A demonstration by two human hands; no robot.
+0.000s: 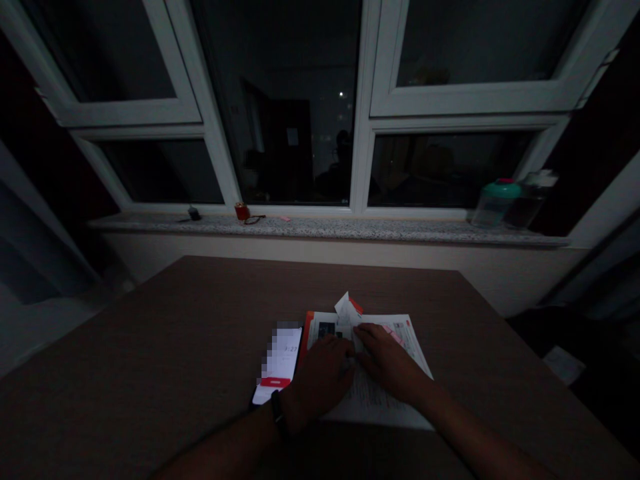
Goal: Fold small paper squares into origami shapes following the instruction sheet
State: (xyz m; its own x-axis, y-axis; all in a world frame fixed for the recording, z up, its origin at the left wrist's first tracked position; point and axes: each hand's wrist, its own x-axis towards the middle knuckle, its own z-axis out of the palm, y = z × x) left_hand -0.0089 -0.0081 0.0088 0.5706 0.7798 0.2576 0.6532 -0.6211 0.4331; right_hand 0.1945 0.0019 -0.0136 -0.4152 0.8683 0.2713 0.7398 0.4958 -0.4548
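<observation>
A: Right in at the fingers (367,331)! Left hand (325,373), right hand (390,360), tips almost meeting. Clamped on anything?

B: Can't tell from here! The left's are bent, the right's reach inward, and any grip is hidden in the dark.

A: And the open book (375,403)?

B: Directly beneath them, its pages showing on both sides and back toward the wrists! A pointed white paper piece (345,307) pokes out just beyond the fingertips.

A: Left of the fingers, a lit phone (284,350), just beside the book!

B: All on the brown table (210,333)! Well beyond the fingers, a speckled windowsill (350,228) carries a green-lidded bottle (497,193), off to the right.
</observation>
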